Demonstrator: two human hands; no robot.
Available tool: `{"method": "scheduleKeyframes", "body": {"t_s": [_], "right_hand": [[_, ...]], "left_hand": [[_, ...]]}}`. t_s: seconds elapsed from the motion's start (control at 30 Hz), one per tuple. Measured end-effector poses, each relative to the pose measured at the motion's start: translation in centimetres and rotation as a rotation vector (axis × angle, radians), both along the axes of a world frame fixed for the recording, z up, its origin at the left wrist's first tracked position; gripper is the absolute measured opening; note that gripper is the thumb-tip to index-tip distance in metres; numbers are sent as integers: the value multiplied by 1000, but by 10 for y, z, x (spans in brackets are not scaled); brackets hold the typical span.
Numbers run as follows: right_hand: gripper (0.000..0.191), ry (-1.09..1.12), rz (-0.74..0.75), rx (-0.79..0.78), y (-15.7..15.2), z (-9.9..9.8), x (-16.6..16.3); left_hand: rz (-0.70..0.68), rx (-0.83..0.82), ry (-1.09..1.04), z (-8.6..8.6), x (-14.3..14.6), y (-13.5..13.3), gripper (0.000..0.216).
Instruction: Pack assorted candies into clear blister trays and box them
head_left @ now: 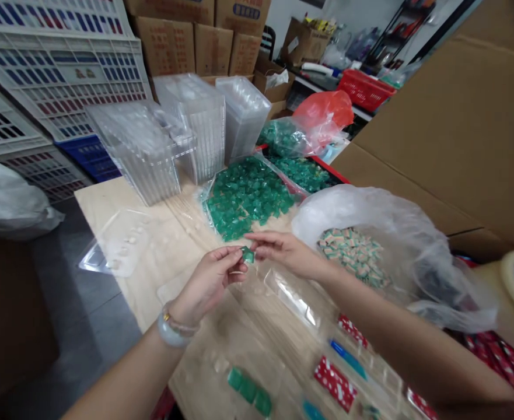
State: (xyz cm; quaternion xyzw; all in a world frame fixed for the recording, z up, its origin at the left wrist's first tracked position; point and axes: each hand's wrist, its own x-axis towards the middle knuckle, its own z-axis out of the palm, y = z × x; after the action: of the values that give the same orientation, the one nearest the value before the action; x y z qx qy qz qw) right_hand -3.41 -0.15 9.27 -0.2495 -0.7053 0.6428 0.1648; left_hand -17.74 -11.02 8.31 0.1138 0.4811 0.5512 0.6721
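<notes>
My left hand (210, 279) and my right hand (283, 251) meet over the wooden table (108, 204), both pinching one small green wrapped candy (248, 255) between their fingertips. Just beyond them lies an open clear bag heaped with green candies (245, 195). Below my hands a clear plastic tray (257, 350) lies flat, holding green candies (250, 389) in one pocket and red patterned packets (335, 382) and a blue item (346, 356) in others. A pale bangle sits on my left wrist.
Stacks of clear plastic trays (186, 128) stand at the back of the table. A loose clear tray (116, 245) lies at left. A white bag of striped candies (353, 251) sits at right, a large cardboard box (458, 128) behind it. White crates (55, 76) stand at left.
</notes>
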Motion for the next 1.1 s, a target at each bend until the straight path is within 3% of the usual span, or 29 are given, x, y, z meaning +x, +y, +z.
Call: {"method": "scheduleKeyframes", "body": {"t_s": [0.1, 0.23, 0.4, 0.47, 0.57, 0.63, 0.73, 0.83, 0.97, 1.1], "right_hand": [[29, 65, -18, -273, -43, -4, 3], [27, 112, -126, -510, -67, -5, 13], [24, 180, -237, -599, -101, -5, 16], [23, 149, -297, -513, -117, -5, 15], [20, 48, -378, -265, -141, -6, 18], [16, -41, -413, -47, -157, -11, 25], [14, -202, -408, 284, -181, -25, 36], [18, -287, -314, 464, -202, -44, 34], [13, -303, -215, 595, -219, -61, 20], [13, -327, -170, 656, -229, -66, 17]], "left_hand": [[-81, 26, 82, 4, 7, -14, 21], [-119, 68, 227, 9, 18, -36, 25], [-190, 168, 290, 9, 26, -64, 23], [-220, 178, 345, 8, 26, -73, 20], [-336, 156, 528, 1, 20, -90, 23], [-379, 176, 765, -8, 12, -105, 27], [-417, 334, 1193, -26, 2, -134, 23], [-553, 486, 1475, -41, -1, -158, 28], [-576, 546, 1550, -52, 2, -165, 31], [-581, 569, 1529, -55, 1, -160, 28]]}}
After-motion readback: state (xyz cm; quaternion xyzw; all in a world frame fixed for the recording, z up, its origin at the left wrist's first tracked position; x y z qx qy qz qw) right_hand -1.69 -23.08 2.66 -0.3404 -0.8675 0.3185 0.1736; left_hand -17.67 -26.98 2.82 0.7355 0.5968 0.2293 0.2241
